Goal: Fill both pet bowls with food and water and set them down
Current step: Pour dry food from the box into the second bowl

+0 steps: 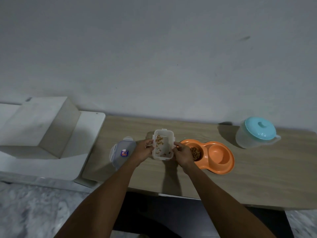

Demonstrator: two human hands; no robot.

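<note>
Left hand point(143, 150), right hand point(184, 154): our grips curl on food container point(163, 148) side walls; mouth up, long axis away from us, just left of double bowl point(221, 154).

You can read nothing: the red-and-blue sticker point(124, 153) on the lid point(118, 158), just left of your left fingers point(149, 146), is too blurred.

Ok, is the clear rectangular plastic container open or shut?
Open: the clear plastic container has no lid on; a clip-lock lid lies beside it, kibble shows inside.
</note>
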